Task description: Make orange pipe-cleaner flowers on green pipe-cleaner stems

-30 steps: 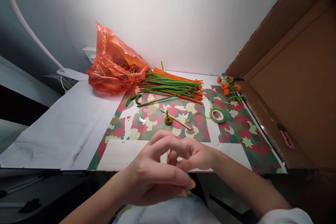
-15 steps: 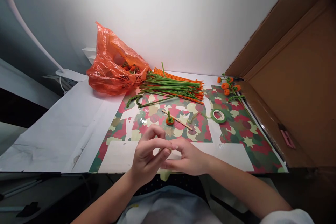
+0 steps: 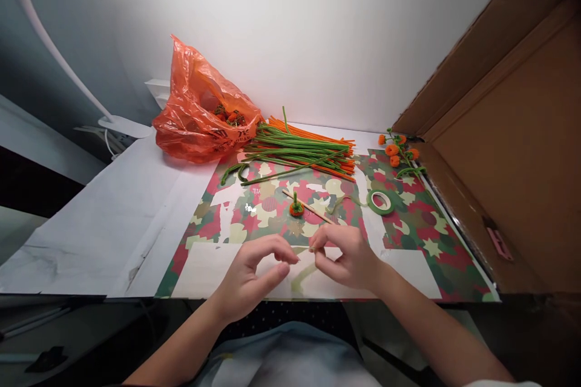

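Observation:
My right hand (image 3: pixel 345 257) pinches a strip of pale green tape (image 3: pixel 300 280) above the white band at the table's front. The strip hangs down to the left and is smeared by motion. Close by on the left, my left hand (image 3: pixel 259 275) is open, its thumb and forefinger slightly apart with nothing visible between them. Beyond the hands, a small orange pipe-cleaner piece with an upright green stem (image 3: pixel 296 207) stands on the patterned sheet. A thin wooden stick (image 3: pixel 313 210) lies behind it, and a roll of green tape (image 3: pixel 380 202) rests to the right.
Green pipe cleaners (image 3: pixel 299 150) and orange pipe cleaners (image 3: pixel 313 133) lie piled at the back, beside an orange plastic bag (image 3: pixel 200 121) holding orange pieces. A finished orange flower sprig (image 3: pixel 394 150) lies far right, near a cardboard wall (image 3: pixel 508 133). A lamp (image 3: pixel 59 48) stands left.
My hands were together and have separated. My right hand has moved up and right with the tape strip, while my left hand has opened its fingers.

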`<state>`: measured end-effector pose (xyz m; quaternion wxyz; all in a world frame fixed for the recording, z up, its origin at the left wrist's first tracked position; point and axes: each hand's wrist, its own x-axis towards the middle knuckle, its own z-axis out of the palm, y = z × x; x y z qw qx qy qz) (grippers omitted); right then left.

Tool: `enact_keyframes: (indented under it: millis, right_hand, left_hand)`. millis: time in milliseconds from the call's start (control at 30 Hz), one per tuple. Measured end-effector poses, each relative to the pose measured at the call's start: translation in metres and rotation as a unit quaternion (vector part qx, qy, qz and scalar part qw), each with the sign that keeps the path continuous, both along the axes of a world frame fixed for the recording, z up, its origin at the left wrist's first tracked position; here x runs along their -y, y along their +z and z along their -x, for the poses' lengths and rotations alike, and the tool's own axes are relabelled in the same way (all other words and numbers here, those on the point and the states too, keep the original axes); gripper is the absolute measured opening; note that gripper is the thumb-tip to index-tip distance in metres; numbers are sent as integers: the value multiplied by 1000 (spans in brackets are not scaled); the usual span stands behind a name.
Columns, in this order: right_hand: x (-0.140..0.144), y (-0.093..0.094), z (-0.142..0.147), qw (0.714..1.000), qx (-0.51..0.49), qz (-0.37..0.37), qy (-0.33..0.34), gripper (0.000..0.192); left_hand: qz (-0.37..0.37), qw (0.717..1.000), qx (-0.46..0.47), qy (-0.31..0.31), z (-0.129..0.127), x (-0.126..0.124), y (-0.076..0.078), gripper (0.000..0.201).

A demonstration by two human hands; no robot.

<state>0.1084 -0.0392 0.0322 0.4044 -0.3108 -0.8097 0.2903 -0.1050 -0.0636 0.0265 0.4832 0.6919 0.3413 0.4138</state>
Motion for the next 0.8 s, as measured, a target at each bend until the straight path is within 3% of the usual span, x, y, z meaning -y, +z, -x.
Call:
enact_keyframes:
  millis: [100, 233, 467, 600, 800]
  right_hand:
    - [-1, 7, -6, 999, 30, -17, 6, 16]
    - [-3, 18, -16, 998, 66, -19, 16, 17]
    - [-16, 27, -47, 994, 103, -11, -32, 16]
    - [-24, 27, -61, 984, 132, 104, -63, 16]
    - [-33, 12, -74, 939, 82, 326, -66, 13]
  left_hand:
    - [-2, 999, -49, 24, -2, -5, 3, 15]
    - [-1, 996, -83, 12, -1, -12, 6, 18]
    - [53, 990, -127, -7, 13, -30, 4, 19]
    - [17, 985, -171, -9, 19, -43, 2, 19]
    - [-87, 961, -261, 13, 22, -67, -4, 18]
